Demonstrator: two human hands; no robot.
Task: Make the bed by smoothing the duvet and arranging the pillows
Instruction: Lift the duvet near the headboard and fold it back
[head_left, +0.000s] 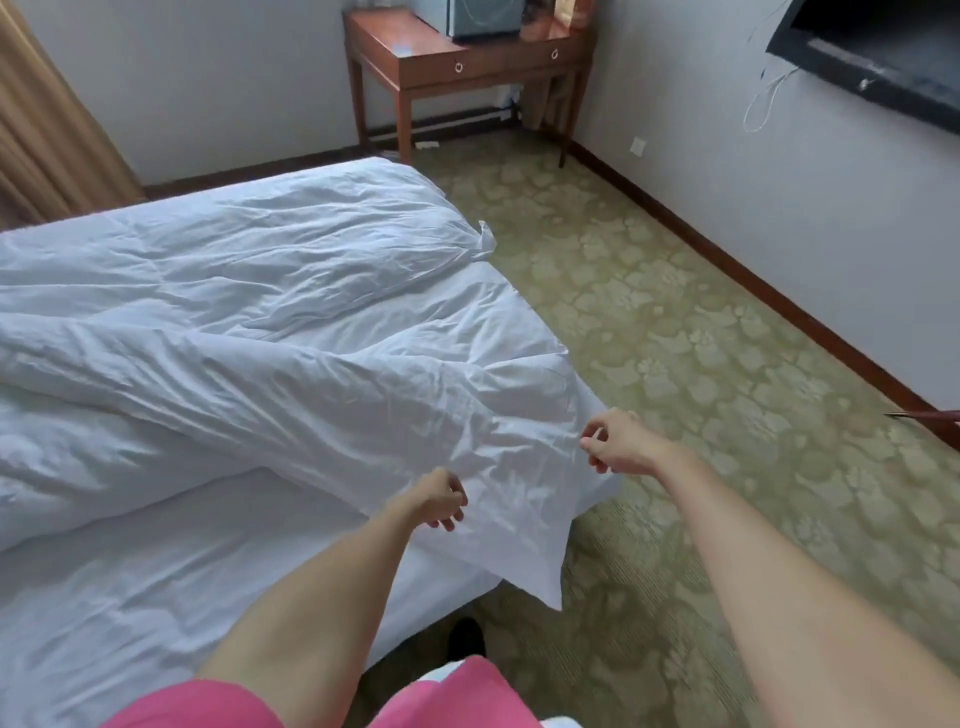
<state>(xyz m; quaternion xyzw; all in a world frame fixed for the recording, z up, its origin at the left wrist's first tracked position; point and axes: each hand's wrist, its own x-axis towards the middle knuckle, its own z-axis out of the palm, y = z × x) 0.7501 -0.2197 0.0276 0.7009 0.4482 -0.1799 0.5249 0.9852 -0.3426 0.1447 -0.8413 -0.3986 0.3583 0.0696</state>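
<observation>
- The bed (156, 597) fills the left half of the view, its white sheet bare in the near part, one corner reaching toward the person's legs.
- The patterned green carpet (675, 338) covers the floor to the right of the bed, running up to a dark wooden skirting along the grey wall.
- The white duvet (270, 291) lies crumpled across the bed in thick rolls and creases; its near corner hangs over the bed's edge above the carpet, just below the hands.
- A wooden bench (467, 67) with two ring-pull drawers stands against the far wall beyond the bed, with a grey box-like appliance (480, 18) on its top.
- A dark wall-mounted screen (872, 57) shows at the upper right, a thin white cable hanging under it.
- A tan curtain (47, 130) hangs at the upper left.
- The left hand (441, 501) is over the duvet's near edge, fingers curled downward; whether its grip pinches the fabric I cannot tell.
- The right hand (613, 441) is at the duvet's right edge beside the carpet, fingers loosely curled with thumb and forefinger close together; whether any cloth is held in that grip cannot be told.
</observation>
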